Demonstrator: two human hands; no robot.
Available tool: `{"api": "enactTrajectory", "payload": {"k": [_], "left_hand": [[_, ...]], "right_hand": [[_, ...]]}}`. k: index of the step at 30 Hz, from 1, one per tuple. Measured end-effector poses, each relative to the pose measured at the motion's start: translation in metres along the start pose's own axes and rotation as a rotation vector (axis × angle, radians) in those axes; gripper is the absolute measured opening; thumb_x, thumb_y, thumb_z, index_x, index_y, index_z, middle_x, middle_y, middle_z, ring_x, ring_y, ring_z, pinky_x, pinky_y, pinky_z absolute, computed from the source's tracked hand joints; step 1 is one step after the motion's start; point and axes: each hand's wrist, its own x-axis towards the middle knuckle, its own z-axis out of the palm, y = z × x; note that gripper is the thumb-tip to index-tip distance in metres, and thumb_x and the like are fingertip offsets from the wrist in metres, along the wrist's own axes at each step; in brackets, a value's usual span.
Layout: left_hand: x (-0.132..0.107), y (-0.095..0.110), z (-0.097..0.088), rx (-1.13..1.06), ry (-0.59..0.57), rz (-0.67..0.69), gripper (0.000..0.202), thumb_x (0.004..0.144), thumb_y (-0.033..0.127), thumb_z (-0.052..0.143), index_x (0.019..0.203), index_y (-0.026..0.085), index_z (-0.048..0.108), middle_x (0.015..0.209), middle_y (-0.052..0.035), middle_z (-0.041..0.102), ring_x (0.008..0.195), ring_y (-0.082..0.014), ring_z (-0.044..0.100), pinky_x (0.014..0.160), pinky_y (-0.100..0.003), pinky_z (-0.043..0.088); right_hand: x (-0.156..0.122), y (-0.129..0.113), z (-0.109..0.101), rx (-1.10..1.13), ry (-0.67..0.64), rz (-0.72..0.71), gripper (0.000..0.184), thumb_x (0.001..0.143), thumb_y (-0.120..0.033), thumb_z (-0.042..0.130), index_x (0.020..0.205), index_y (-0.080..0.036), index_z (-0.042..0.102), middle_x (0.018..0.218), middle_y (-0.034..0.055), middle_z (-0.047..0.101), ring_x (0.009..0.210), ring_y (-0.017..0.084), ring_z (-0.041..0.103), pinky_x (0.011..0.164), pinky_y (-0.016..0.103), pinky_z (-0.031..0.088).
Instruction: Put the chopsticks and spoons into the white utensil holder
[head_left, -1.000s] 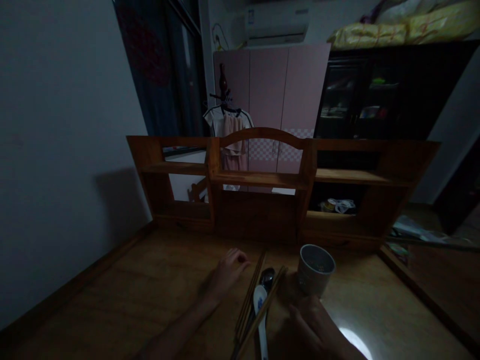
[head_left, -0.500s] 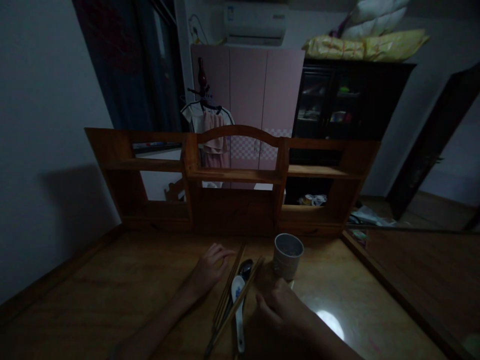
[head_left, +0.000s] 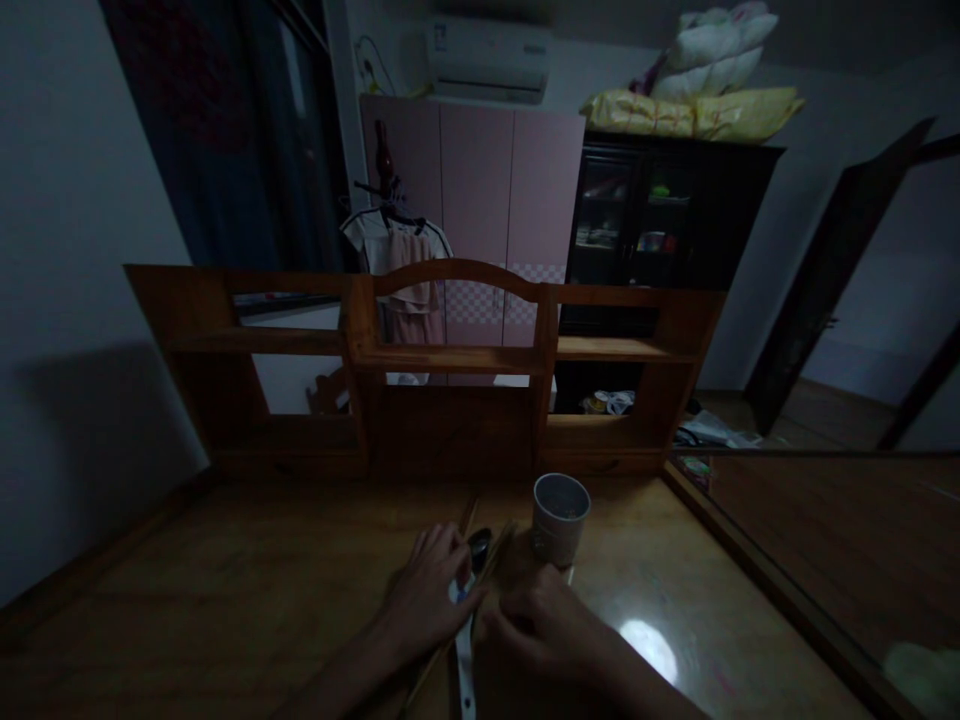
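My left hand (head_left: 431, 590) lies over a bundle of cutlery on the table, its thumb apart from the fingers. Under and beside it are wooden chopsticks (head_left: 499, 550), a white spoon (head_left: 464, 660) with a blue mark, and a dark spoon (head_left: 480, 545). The hand covers part of the chopsticks and the white spoon's bowl. My right hand (head_left: 551, 615) is closed just right of the cutlery, and its inner side is hidden. Behind it stands a grey cup (head_left: 559, 525) with small items inside that I cannot make out. A thin pale end (head_left: 570, 576) shows between hand and cup.
A wooden shelf unit (head_left: 450, 430) runs along the table's back edge. The wooden table (head_left: 300, 560) has a raised edge (head_left: 757, 570) on the right and a wall at the left. A bright light reflection (head_left: 649, 650) lies right of my right hand.
My left hand has moved right, from beside the chopsticks to over them and the white spoon. My right hand stays closed near the cup. The view has shifted slightly.
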Motion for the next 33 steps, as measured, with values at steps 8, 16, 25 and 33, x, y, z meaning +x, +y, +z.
{"api": "enactTrajectory", "payload": {"k": [8,16,25,33], "left_hand": [[-0.005,0.005,0.000,0.010,0.004,0.096,0.022,0.078,0.041,0.064,0.071,0.021,0.058,0.098,-0.0058,0.055,0.099,-0.0267,0.046,0.089,-0.044,0.036],[-0.004,0.000,-0.001,-0.129,0.123,0.055,0.014,0.078,0.029,0.063,0.067,0.021,0.059,0.089,-0.0037,0.057,0.092,-0.0232,0.049,0.085,-0.041,0.038],[-0.003,-0.002,-0.012,-0.328,0.308,-0.065,0.017,0.085,0.029,0.058,0.070,0.021,0.057,0.086,-0.0026,0.053,0.092,-0.0211,0.049,0.085,-0.036,0.041],[-0.002,-0.002,-0.013,-0.556,0.319,-0.170,0.019,0.086,0.034,0.056,0.071,0.022,0.057,0.088,-0.0025,0.053,0.094,-0.0217,0.049,0.090,-0.037,0.039]], "right_hand": [[0.000,0.006,0.006,0.075,0.032,0.056,0.041,0.095,-0.027,0.045,0.059,-0.014,0.059,0.051,-0.0010,0.055,0.045,0.006,0.042,0.049,0.025,0.022],[-0.001,0.010,0.011,0.079,0.086,0.119,0.048,0.099,-0.033,0.037,0.061,-0.013,0.060,0.052,-0.0004,0.052,0.046,0.007,0.042,0.051,0.025,0.025],[0.000,0.004,0.015,0.091,0.087,0.125,0.051,0.100,-0.034,0.034,0.058,-0.015,0.055,0.050,-0.0024,0.046,0.044,0.007,0.039,0.050,0.024,0.024],[0.000,0.004,0.016,0.114,0.079,0.126,0.052,0.101,-0.034,0.034,0.058,-0.014,0.056,0.049,-0.0029,0.044,0.043,0.006,0.034,0.049,0.026,0.022]]}}
